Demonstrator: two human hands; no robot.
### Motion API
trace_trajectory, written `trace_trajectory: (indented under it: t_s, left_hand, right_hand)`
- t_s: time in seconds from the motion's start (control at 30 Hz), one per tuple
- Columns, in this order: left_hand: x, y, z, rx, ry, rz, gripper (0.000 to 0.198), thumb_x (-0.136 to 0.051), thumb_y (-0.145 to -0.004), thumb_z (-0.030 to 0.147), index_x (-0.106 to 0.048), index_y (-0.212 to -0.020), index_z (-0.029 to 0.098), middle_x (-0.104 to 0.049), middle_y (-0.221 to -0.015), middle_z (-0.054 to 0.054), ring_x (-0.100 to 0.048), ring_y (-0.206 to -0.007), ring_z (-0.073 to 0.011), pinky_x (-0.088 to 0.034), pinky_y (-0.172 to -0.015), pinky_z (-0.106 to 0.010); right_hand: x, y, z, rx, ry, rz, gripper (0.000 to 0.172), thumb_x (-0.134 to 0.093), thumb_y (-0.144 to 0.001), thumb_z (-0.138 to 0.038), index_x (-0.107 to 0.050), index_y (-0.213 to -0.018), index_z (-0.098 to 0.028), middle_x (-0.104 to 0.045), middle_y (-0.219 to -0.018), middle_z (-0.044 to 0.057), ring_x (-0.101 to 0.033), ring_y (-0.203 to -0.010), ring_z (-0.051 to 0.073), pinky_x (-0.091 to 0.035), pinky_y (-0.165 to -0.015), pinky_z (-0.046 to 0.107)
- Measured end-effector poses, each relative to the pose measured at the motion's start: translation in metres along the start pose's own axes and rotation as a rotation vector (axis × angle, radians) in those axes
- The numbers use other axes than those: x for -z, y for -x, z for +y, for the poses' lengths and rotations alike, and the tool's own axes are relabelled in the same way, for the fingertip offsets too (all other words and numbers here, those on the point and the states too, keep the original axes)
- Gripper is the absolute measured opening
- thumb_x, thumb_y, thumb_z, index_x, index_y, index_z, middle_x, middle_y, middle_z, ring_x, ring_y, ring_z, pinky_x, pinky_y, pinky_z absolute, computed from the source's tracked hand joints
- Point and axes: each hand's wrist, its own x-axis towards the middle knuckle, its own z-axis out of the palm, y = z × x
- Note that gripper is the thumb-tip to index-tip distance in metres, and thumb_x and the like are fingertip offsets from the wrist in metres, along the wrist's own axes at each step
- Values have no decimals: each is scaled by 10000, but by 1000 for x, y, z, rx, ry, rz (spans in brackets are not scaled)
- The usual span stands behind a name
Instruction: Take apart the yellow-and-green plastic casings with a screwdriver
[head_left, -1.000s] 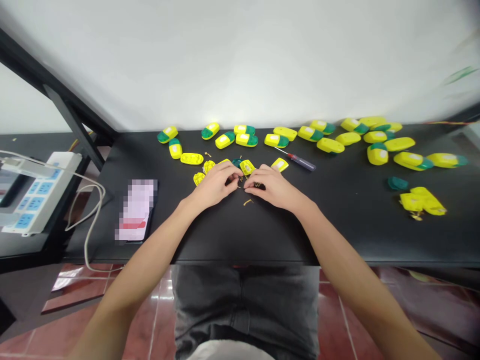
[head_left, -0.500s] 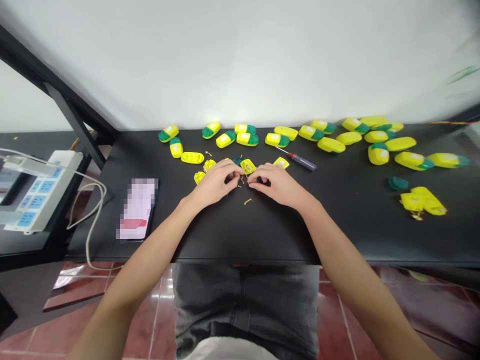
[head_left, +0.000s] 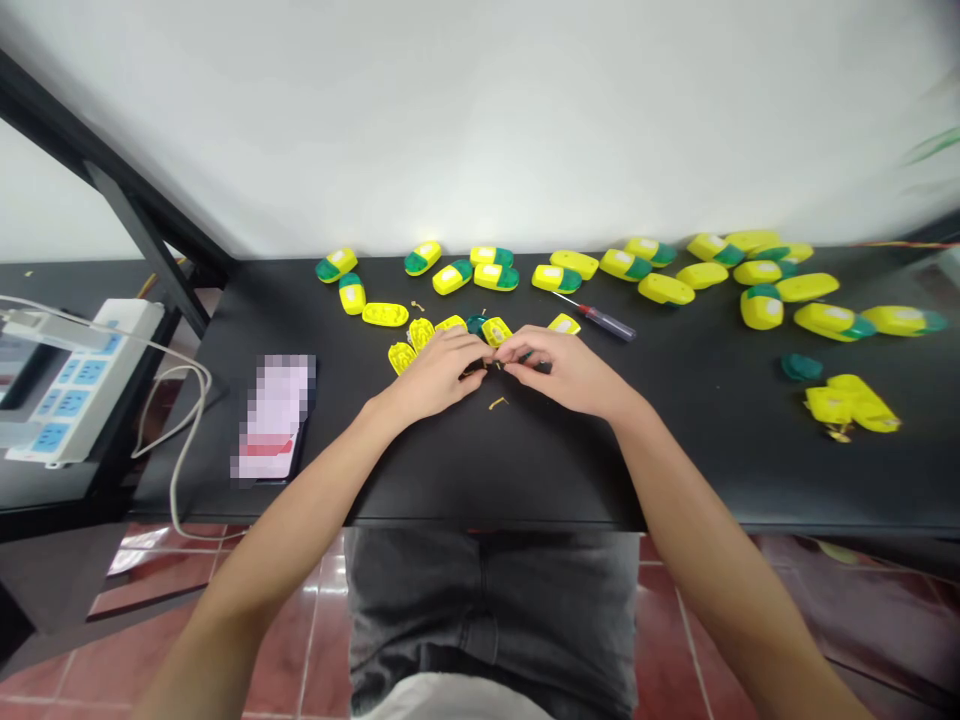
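My left hand (head_left: 435, 372) and my right hand (head_left: 566, 372) meet at the middle of the black table (head_left: 675, 450), fingertips pinched together over tiny brass-coloured parts too small to name. Just beyond the fingers lie opened yellow shell halves (head_left: 420, 335) and one yellow piece with a white insert (head_left: 496, 330). A small brass part (head_left: 496, 403) lies on the table just in front of my hands. A screwdriver (head_left: 600, 320) with a dark handle rests to the right of my right hand.
Several yellow-and-green plastic cases (head_left: 675, 275) are strewn along the table's back edge and right side. A loose green cap (head_left: 799, 367) and yellow pieces (head_left: 851, 405) lie at right. A phone (head_left: 274, 415) lies at left; a white power strip (head_left: 71, 385) with cable sits further left.
Both hands stayed together at the table's middle, shifting slightly away from me while the fingers worked the small parts. Nothing else moved.
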Motion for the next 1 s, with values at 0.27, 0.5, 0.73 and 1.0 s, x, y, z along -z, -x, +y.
trace_trajectory:
  t_s: [0.27, 0.5, 0.73, 1.0]
  left_hand:
    - [-1, 0, -3, -11, 9, -11, 119, -536, -989, 172, -655, -980, 181, -693, -932, -60, -611, -923, -218, -479, -890, -377]
    - [-6, -1, -1, 25, 33, 41, 123, -547, -1021, 218, -664, -1019, 183, -706, -971, -75, -605, -956, -227, -463, -880, -360]
    - [-9, 2, -3, -29, -49, -10, 256, -408, -1054, 187, -661, -1020, 163, -665, -974, -98, -554, -950, -235, -443, -874, -369]
    - [-1, 2, -3, 0, 16, -18, 226, -449, -1049, 200, -659, -1133, 189, -694, -1067, -90, -577, -1001, -236, -444, -936, -392]
  right_hand:
    - [-3, 0, -4, -65, -24, -67, 130, -619, -916, -281, -717, -985, -231, -769, -1056, 66, -717, -916, 213, -611, -885, 415]
    - [-7, 1, 0, -16, -1, -74, 118, -612, -903, -261, -715, -944, -223, -759, -1030, 62, -716, -885, 201, -610, -870, 400]
    - [0, 1, 1, -12, 117, -29, 124, -607, -908, -220, -720, -959, -227, -750, -971, 55, -666, -797, 182, -572, -766, 357]
    - [-1, 2, 1, 46, 222, -62, 92, -651, -881, -174, -707, -904, -243, -699, -910, 41, -624, -799, 190, -517, -737, 341]
